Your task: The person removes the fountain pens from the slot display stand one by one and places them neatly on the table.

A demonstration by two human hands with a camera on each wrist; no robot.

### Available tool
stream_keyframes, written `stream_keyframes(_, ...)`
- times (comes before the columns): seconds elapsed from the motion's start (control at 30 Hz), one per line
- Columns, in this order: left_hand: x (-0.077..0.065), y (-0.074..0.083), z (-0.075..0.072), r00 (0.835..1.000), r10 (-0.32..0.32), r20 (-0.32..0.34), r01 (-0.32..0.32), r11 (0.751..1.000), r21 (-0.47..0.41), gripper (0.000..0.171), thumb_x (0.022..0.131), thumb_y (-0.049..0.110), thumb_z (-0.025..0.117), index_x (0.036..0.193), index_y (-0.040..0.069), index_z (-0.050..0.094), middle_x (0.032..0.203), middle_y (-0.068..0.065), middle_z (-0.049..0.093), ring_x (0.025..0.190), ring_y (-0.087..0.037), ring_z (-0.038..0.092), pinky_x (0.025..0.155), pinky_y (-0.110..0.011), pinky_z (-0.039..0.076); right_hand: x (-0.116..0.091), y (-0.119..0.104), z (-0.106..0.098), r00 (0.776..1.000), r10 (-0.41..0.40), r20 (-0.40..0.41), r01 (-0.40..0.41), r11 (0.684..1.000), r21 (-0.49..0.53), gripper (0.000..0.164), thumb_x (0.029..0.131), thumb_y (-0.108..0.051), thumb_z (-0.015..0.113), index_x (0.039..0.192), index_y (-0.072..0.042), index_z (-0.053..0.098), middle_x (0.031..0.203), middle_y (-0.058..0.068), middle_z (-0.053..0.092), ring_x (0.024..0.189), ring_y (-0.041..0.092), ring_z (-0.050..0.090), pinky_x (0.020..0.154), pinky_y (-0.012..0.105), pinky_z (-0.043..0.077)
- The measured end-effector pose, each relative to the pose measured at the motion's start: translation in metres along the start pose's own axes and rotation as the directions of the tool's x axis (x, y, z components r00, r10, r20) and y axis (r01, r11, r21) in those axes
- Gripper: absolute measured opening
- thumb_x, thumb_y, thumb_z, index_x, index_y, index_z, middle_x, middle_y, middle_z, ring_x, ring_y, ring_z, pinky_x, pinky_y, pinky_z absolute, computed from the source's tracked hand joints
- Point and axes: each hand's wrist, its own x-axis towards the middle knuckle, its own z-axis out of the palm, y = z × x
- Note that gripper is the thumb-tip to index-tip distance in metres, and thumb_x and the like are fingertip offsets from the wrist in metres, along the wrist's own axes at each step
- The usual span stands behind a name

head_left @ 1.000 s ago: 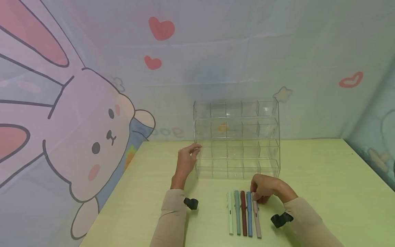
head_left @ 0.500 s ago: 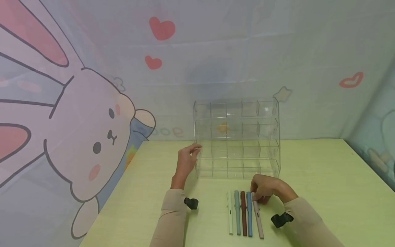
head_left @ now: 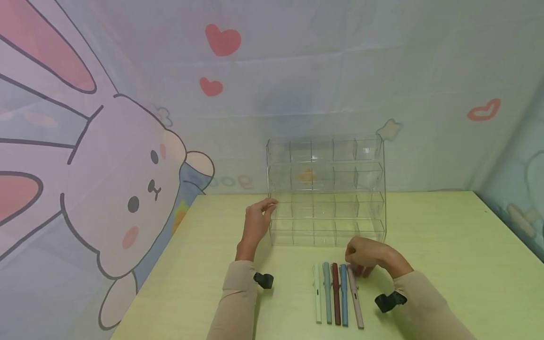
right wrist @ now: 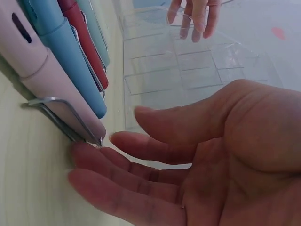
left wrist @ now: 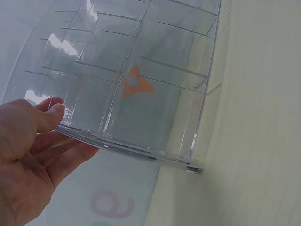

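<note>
A clear plastic display rack (head_left: 325, 208) with rows of small compartments stands on the table. My left hand (head_left: 257, 218) pinches its left side edge, with the thumb (left wrist: 49, 117) at the front and fingers behind. Several capped pens lie side by side in front of the rack: a pale green pen (head_left: 318, 297), a teal pen (head_left: 327, 293), a dark red pen (head_left: 336, 295), a blue pen (head_left: 344, 297) and a pink pen (head_left: 356, 302). Just beyond the pink pen's cap is my right hand (head_left: 366, 255), its thumb and fingers parted and holding nothing. The pink pen slants away from the blue one.
The pale yellow table (head_left: 442, 255) reaches back to a cloth backdrop (head_left: 425, 61) printed with a rabbit and hearts. Each wrist wears a small black camera, one of them the right camera (head_left: 390, 301), over a beige sleeve (head_left: 425, 302).
The pink pen's near end has swung a little to the right. My right fingers have come off its cap and the hand has risen slightly. The left hand stays on the rack.
</note>
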Motion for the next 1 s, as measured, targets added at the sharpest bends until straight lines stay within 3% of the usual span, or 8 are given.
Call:
stream_keyframes(0.2, 0.000, 0.000, 0.001, 1.000, -0.015, 0.009, 0.015, 1.000, -0.009, 0.014, 0.095, 0.004, 0.068, 0.105, 0.006, 0.077, 0.111, -0.014, 0.073, 0.110, -0.034, 0.067, 0.092, -0.047, 0.053, -0.006, -0.004, -0.010, 0.998, -0.042, -0.043, 0.042, 0.999, 0.013, 0.020, 0.101, -0.004, 0.055, 0.110, 0.011, 0.066, 0.097, 0.018, 0.066, 0.073, 0.027, 0.069, 0.064, 0.041, 0.059)
stream_keyframes(0.37, 0.000, 0.000, 0.000, 1.000, -0.018, 0.008, 0.018, 1.000, -0.003, 0.014, 0.095, 0.004, 0.068, 0.106, 0.007, 0.077, 0.111, -0.015, 0.073, 0.107, -0.034, 0.068, 0.089, -0.047, 0.055, -0.012, -0.011, -0.016, 0.988, -0.119, -0.103, 0.118, 0.993, -0.010, 0.017, 0.102, -0.005, 0.055, 0.096, 0.007, 0.066, 0.088, 0.016, 0.064, 0.068, 0.024, 0.064, 0.061, 0.037, 0.057)
stream_keyframes(0.5, 0.000, 0.000, 0.000, 1.000, -0.016, 0.004, 0.016, 1.000, -0.005, 0.014, 0.095, 0.004, 0.068, 0.106, 0.006, 0.077, 0.112, -0.016, 0.072, 0.106, -0.035, 0.068, 0.089, -0.048, 0.055, -0.013, -0.015, -0.018, 0.972, -0.164, -0.166, 0.164, 0.986, -0.012, 0.017, 0.103, -0.002, 0.050, 0.094, 0.004, 0.063, 0.084, 0.014, 0.061, 0.069, 0.023, 0.061, 0.062, 0.037, 0.054)
stream_keyframes(0.8, -0.001, -0.003, 0.002, 1.000, -0.007, 0.003, 0.007, 1.000, 0.007, 0.013, 0.095, 0.004, 0.068, 0.105, 0.006, 0.076, 0.112, -0.016, 0.072, 0.104, -0.036, 0.069, 0.088, -0.049, 0.055, -0.010, -0.016, -0.023, 0.909, -0.224, -0.350, 0.222, 0.974, -0.048, 0.017, 0.104, -0.006, 0.050, 0.100, 0.003, 0.064, 0.084, 0.008, 0.062, 0.073, 0.024, 0.061, 0.062, 0.035, 0.048)
stream_keyframes(1.0, 0.000, -0.003, 0.002, 1.000, 0.015, -0.008, -0.015, 1.000, 0.028, 0.013, 0.095, 0.004, 0.068, 0.105, 0.007, 0.076, 0.108, -0.015, 0.074, 0.100, -0.035, 0.070, 0.085, -0.048, 0.056, -0.009, -0.018, -0.028, 0.860, -0.263, -0.437, 0.251, 0.964, -0.087, 0.018, 0.105, -0.007, 0.049, 0.104, 0.004, 0.064, 0.085, 0.009, 0.064, 0.077, 0.023, 0.063, 0.066, 0.036, 0.051)
